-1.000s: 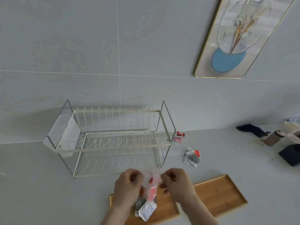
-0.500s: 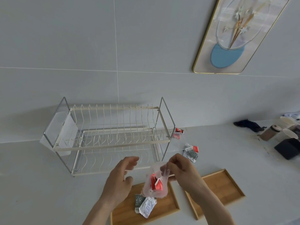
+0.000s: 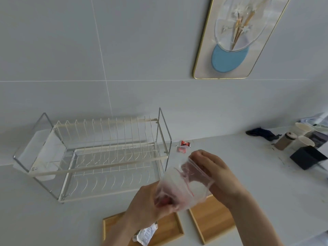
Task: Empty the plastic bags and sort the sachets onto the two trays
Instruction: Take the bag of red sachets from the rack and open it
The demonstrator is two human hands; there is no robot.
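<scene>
A clear plastic bag [image 3: 184, 185] with a red zip line is held in the air above two wooden trays. My right hand [image 3: 213, 173] pinches the bag's upper edge. My left hand [image 3: 150, 205] grips its lower end, where something red shows through the plastic. The left tray [image 3: 170, 231] holds a white sachet [image 3: 146, 236], partly hidden by my left forearm. The right tray [image 3: 213, 221] shows bare wood. Another small bag with red sachets [image 3: 183, 146] lies on the counter behind, beside the rack.
A wire dish rack [image 3: 99, 157] stands at the left against the tiled wall. At the far right are paper cups [image 3: 301, 139], a brown bottle [image 3: 284, 142], a black box [image 3: 308, 157] and a dark cloth [image 3: 261, 133]. A framed picture [image 3: 236, 36] hangs on the wall.
My left hand has come back to the bag and taken hold of its lower end. Both hands and the bag have moved right and up, tilting the bag. The camera has shifted closer.
</scene>
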